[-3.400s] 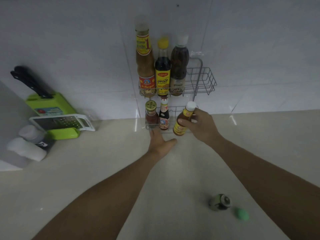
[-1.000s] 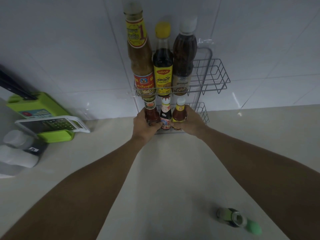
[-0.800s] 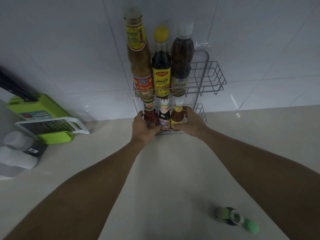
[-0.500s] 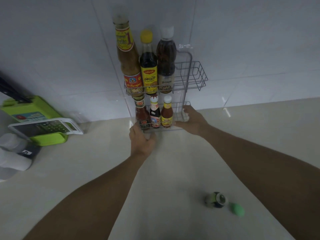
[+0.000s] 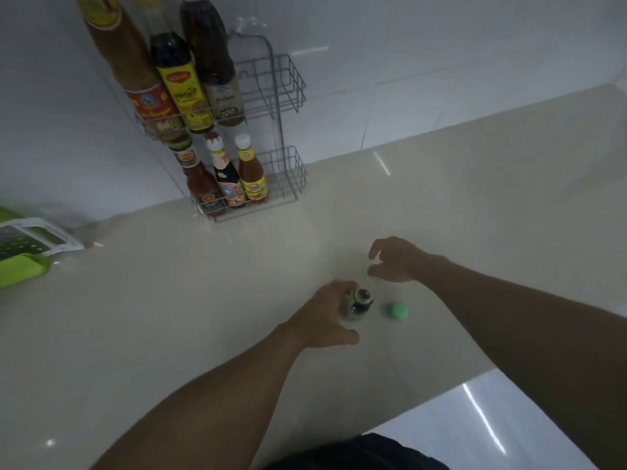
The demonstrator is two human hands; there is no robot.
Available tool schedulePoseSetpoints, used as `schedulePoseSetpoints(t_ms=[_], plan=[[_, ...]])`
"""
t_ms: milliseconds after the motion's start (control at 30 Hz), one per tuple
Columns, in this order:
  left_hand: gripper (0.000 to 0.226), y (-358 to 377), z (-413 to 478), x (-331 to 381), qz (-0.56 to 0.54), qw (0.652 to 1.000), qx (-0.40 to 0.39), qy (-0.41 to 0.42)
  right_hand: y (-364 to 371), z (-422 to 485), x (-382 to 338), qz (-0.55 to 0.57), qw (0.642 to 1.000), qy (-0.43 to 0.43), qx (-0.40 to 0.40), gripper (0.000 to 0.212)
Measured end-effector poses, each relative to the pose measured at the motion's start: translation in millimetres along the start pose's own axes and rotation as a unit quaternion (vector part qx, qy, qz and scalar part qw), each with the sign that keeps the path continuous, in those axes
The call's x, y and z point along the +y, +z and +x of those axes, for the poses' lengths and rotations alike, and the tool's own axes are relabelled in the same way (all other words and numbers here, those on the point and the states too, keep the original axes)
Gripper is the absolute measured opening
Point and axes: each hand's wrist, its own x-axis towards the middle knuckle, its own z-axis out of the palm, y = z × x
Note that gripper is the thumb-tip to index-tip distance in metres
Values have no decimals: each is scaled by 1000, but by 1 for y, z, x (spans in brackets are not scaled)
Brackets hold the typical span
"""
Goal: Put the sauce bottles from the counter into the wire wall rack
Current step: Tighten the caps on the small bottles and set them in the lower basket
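The wire wall rack (image 5: 286, 93) hangs on the tiled wall. Its upper shelf holds three tall sauce bottles (image 5: 176, 79) and its lower shelf holds three small sauce bottles (image 5: 230, 179). A small dark uncapped bottle (image 5: 360, 300) stands on the counter near the front edge, with a loose green cap (image 5: 397, 311) just to its right. My left hand (image 5: 325, 315) is open, its fingers against the bottle's left side and the thumb spread below it. My right hand (image 5: 395, 261) hovers open just behind the bottle and holds nothing.
A green board with a white grater (image 5: 23, 245) lies at the far left of the beige counter (image 5: 203, 300). The counter's front edge runs across the lower right, with white floor tiles (image 5: 492, 425) beyond it.
Both hands have come back from the rack's lower shelf to the small uncapped bottle on the counter. The third small bottle stays in the lower shelf.
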Motion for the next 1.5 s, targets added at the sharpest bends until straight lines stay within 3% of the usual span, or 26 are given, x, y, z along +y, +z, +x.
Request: schedulePoseSetpoints(t_ms=[67,200,300,400,467,533,600,667,800,1033,1367,1500], plan=[[84,16,1,4,-11,1000,27,8,17,-16,12,14,999,34,-31,38],[42,33,4,13,4,991,124,45,54,-32,28,-3,996,47,-76,39],[36,36,2,17,-8,991,131,38,67,-37,34,-5,999,20,-33,38],[36,33,0,19,-25,991,129,-10,60,-32,28,86,996,30,-16,28],[36,24,-1,21,-41,989,134,-56,46,-27,16,287,957,46,-9,16],[31,12,-2,22,-58,984,144,-84,27,-24,-2,477,878,40,-23,12],[29,-3,-4,24,-67,976,178,-102,8,-19,-19,584,810,11,-45,11],[30,-17,-8,25,-78,965,221,-119,-10,-15,-35,611,788,-25,-76,12],[33,-45,-16,23,-95,952,260,-129,-35,-9,-70,495,852,-110,-131,26],[27,-84,-28,20,-113,937,304,-129,-65,-2,-128,274,931,-230,-71,28],[35,-113,-29,17,-144,919,338,-145,-83,10,-169,56,943,-328,24,33],[28,-121,-31,15,-153,924,324,-137,-90,16,-179,106,946,-304,-43,30]])
